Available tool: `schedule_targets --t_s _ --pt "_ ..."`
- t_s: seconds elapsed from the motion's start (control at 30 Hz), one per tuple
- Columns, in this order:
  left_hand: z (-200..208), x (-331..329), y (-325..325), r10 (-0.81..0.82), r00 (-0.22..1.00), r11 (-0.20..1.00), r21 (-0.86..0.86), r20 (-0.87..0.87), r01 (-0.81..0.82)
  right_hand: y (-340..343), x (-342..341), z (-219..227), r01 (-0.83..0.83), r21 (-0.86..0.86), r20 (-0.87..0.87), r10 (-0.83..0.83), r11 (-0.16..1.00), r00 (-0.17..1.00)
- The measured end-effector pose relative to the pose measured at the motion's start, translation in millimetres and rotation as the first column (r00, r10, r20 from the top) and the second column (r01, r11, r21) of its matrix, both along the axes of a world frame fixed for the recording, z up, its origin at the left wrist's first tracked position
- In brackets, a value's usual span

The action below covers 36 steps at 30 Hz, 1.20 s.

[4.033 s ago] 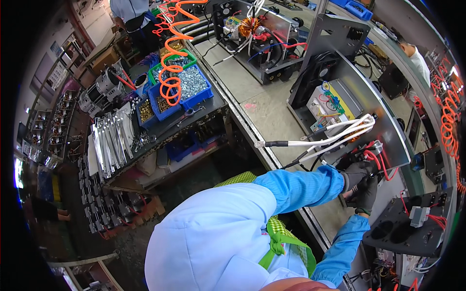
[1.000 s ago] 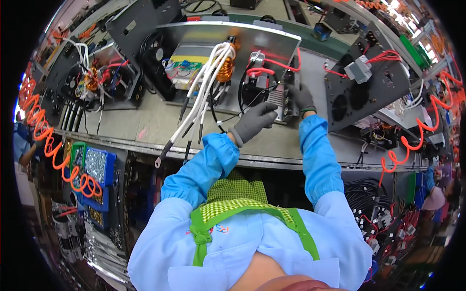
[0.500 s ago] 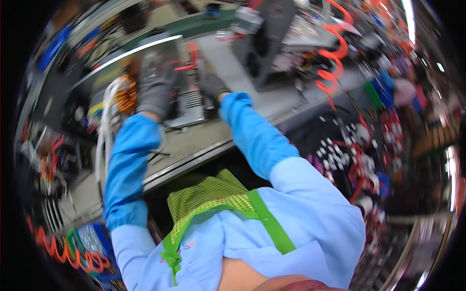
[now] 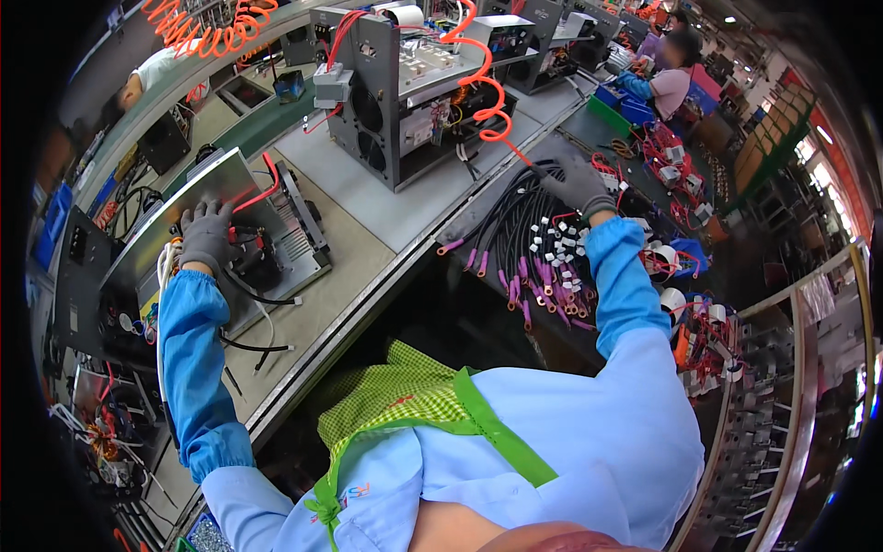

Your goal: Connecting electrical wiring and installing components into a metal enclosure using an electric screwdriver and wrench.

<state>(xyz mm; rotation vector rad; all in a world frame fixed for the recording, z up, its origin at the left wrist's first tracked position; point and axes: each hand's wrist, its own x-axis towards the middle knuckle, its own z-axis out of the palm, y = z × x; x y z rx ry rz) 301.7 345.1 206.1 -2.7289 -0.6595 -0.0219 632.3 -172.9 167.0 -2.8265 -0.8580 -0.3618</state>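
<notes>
My left hand (image 4: 207, 237), in a grey glove, lies with its fingers spread on the bright metal panel (image 4: 156, 216) of an opened unit. Beside that hand are a black component (image 4: 253, 258), a finned metal heat sink (image 4: 296, 241) and a bent red cable (image 4: 269, 179). My right hand (image 4: 581, 187), gloved too, reaches over a fan of black cables (image 4: 501, 207) at the right of the bench. Its fingers are apart and come down at the bundle's upper end. The cables end in purple sleeves with ring lugs (image 4: 544, 281); small white tags (image 4: 561, 239) lie among them.
A grey cabinet unit (image 4: 386, 115) with fans stands at the far middle of the bench. An orange coiled hose (image 4: 480, 78) hangs in front of it. Red-wired parts (image 4: 667, 166) and blue bins (image 4: 635, 103) lie at the right. Another person (image 4: 670, 87) sits farther off.
My right hand has left the opened unit and moved right to the black cables. My left hand stays at the unit, now spread on its panel. The view has swung to the right.
</notes>
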Motion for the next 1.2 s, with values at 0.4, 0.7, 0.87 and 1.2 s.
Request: schedule_targets --t_s 0.4,0.7,0.87,1.2 --pt "-20.5 22.1 -173.8 -0.378 0.777 0.83 -0.187 0.504 0.526 -28.2 63.6 -35.4 0.137 0.154 -0.066 -0.128 0.978 0.99" --pt "-37.3 73.5 -233.4 -0.536 0.601 0.524 -0.324 0.593 0.787 -134.1 27.5 129.5 0.149 0.669 0.09 -0.279 0.728 0.956" --pt "-17.8 98.0 -256.6 -0.606 0.595 0.438 -0.402 0.529 0.804 -154.9 12.8 186.1 -0.313 0.736 0.492 -0.155 0.601 0.857" --pt "43.3 139.7 -302.4 -0.361 0.366 0.344 -0.243 0.858 0.907 29.8 -111.3 221.5 -0.314 0.914 0.085 0.634 0.258 0.769"
